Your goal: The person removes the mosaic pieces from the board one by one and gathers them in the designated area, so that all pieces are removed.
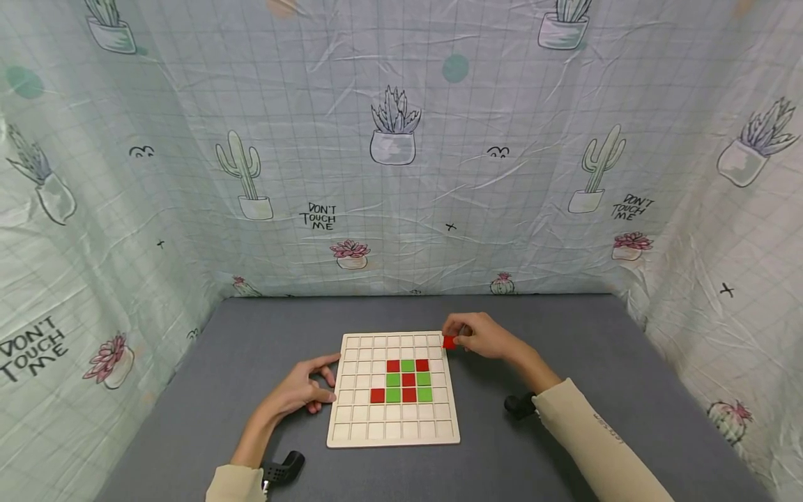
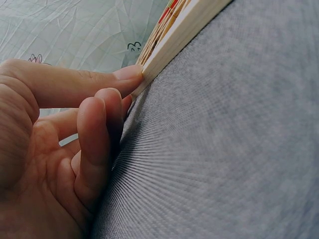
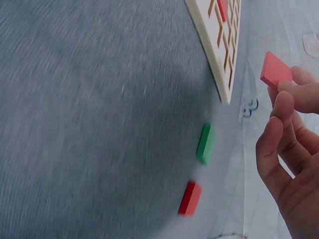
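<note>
A pale wooden grid board (image 1: 357, 432) lies on the grey table, with red and green square tiles in several cells right of its middle. My left hand (image 1: 297, 387) is at the board's left edge, index finger stretched out and thumb tip against the side. In the left wrist view, the thumb (image 2: 99, 82) meets the wooden edge while other fingers bend loosely below. Thumb and fingers of my right hand (image 1: 486, 336) pinch a red tile (image 3: 275, 69) near the board's far right corner. That tile is raised above the table.
A green tile (image 3: 205, 143) and another red tile (image 3: 190, 198) lie on the table beyond the board's corner in the right wrist view; my right hand hides them in the head view. A cactus-print cloth (image 1: 452, 265) hangs behind the table and along both sides.
</note>
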Motion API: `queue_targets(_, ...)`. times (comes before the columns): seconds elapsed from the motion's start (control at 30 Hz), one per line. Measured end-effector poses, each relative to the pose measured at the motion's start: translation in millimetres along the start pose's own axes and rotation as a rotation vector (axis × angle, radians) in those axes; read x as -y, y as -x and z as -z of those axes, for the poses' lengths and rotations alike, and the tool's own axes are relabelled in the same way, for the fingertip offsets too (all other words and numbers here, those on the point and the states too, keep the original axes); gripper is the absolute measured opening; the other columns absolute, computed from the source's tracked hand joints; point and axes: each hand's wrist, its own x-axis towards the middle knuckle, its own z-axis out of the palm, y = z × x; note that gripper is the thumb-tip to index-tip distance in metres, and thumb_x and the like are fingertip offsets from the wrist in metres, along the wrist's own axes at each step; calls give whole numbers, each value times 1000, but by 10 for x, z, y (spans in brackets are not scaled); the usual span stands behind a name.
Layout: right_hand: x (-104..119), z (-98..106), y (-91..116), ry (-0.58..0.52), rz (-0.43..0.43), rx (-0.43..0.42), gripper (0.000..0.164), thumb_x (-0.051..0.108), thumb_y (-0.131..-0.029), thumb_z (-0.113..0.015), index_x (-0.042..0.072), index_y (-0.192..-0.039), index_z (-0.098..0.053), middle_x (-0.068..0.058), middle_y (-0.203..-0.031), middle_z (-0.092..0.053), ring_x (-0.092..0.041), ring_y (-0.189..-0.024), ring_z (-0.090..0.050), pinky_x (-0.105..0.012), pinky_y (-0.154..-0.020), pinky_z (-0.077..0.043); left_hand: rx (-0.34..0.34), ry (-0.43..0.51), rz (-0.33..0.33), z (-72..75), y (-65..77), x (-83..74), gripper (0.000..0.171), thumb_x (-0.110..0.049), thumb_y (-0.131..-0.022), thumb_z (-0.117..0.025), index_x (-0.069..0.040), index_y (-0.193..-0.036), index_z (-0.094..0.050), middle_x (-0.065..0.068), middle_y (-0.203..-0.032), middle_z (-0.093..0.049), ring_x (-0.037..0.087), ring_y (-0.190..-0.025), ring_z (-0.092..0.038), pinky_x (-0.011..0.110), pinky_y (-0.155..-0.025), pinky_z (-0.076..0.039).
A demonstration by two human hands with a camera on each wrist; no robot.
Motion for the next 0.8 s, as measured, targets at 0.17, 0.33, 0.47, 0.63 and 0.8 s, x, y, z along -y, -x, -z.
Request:
queue_targets(0.17,-93,107,92,4,-13,-11,21,-3,-98,-61,5,-116,-69,-15,-110,-71,-18,-67,-63,-29,-61,-54,0,2,-1,3,-2,-2,86,-1,-81,-79,3,-157,-39,16,-98,-59,9,-51,-57,27,-47,-54)
queue_targets(0.33,-217,191,167,14,-30,-17,19,-3,-99,-61,5,-114,-69,-15,-110,-71,-13,-67,-61,-29,-61,-54,4,2,1,0,-9,17,86,-1,-81,-79,2,-157,-39,16,-99,-59,9,-51,-57,27,-47,-54)
queue_targets(0.47,-300,247,218,24,-45,-33,19,-3,-98,-62,6,-113,-68,-14,-108,-71,-13,-69,-62,-29,-63,-55,3,3,-7,-1,-10,25,86,0,-81,-79,4,-157,-39,16,-98,-58,10,-51,-57,28,-46,-53)
queue_targets(0.63,-375,316,285,37,-61,-48,19,-3,-97,-63,6,-112,-69,-14,-106,-71,-13,-72,-63,-28,-63,-55,-5,-3,3,-11,-4,18,86,0,-80,-79,4,-156,-39,14,-97,-58,9,-50,-56,27,-46,-53)
queue_targets(0.8,-441,391,357,51,-58,-54,20,-6,-96,-62,6,-112,-68,-15,-106,-72,-16,-68,-64,-29,-62,-55,-4,-10,-1,-10,4,5,85,0,-81,-79,3,-156,-39,14,-97,-58,9,-50,-56,27,-46,-53)
